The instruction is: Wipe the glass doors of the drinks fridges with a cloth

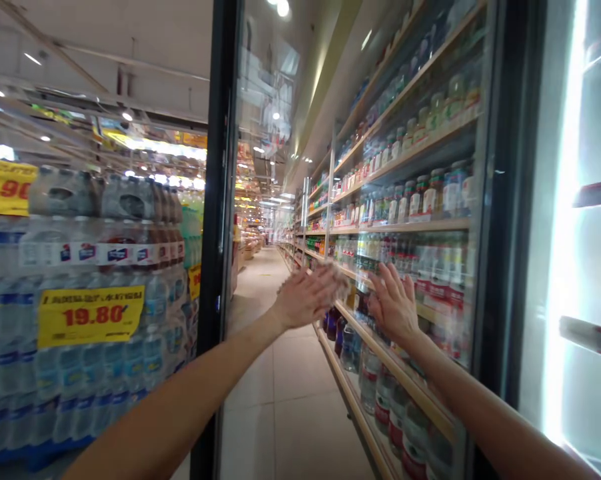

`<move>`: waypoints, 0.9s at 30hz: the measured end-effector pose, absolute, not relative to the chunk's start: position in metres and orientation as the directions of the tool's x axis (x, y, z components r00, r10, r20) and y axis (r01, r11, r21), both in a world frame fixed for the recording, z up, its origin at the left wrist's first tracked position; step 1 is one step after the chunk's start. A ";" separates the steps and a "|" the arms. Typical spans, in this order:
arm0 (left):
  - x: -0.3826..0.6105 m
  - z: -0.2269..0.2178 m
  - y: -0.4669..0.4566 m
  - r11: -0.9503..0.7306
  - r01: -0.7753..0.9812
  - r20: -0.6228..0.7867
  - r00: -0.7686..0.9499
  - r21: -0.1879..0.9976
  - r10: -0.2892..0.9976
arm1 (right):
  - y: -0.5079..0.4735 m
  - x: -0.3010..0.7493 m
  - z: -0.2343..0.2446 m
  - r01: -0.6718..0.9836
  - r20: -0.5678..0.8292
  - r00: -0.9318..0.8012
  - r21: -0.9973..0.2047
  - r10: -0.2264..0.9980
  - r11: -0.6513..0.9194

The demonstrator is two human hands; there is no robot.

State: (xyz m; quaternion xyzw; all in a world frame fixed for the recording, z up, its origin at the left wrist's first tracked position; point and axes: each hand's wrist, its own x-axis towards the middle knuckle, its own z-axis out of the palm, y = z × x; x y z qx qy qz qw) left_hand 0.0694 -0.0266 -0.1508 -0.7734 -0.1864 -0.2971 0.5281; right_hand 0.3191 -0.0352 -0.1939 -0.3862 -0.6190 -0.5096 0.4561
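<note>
Glass door (353, 223), upright before the person, probably heavy, stiff and slippery; its dark frame (217, 200) looks the surest hold. Left hand (303, 298): flat over a pale, probably soft cloth (341, 285); whether it grips, I can't tell. Right hand (394, 310): fingers spread, near the glass.

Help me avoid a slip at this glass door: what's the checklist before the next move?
1. Cloth under the left hand: ok, it shows around the fingers.
2. Right hand free: ok, nothing visible in it.
3. Right palm on the glass: cannot tell.
4. Door open: ok, the lit cooler shows beside it.
5. Glass free of streaks: cannot tell, reflections and blur interfere.
</note>
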 end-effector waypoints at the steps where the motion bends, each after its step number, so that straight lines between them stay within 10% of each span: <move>1: 0.074 -0.141 -0.027 -0.354 0.711 0.760 0.650 -0.608 0.001 | -0.035 0.322 -0.195 0.949 0.965 -0.263 0.258 0.005 0.181; 3: 0.084 -0.131 -0.026 -0.329 0.813 0.853 0.520 -0.480 0.042 | -0.036 0.326 -0.198 0.957 0.973 -0.231 0.226 0.005 0.180; 9: 0.098 -0.141 -0.024 -0.452 0.430 0.493 0.870 -0.782 -0.024 | -0.044 0.330 -0.219 0.956 0.972 -0.221 0.200 0.075 0.215; 15: 0.108 -0.100 -0.019 -0.408 0.805 0.880 0.475 -0.431 0.007 | -0.047 0.328 -0.240 0.965 0.976 -0.172 0.139 0.134 0.224; 21: 0.112 -0.119 -0.023 -0.511 0.423 0.484 0.875 -0.748 0.016 | -0.050 0.324 -0.248 0.955 0.976 -0.180 0.144 0.124 0.259; 27: 0.117 -0.080 -0.022 -0.434 0.846 0.920 0.382 -0.310 0.085 | -0.052 0.324 -0.245 0.959 0.977 -0.170 0.134 0.128 0.251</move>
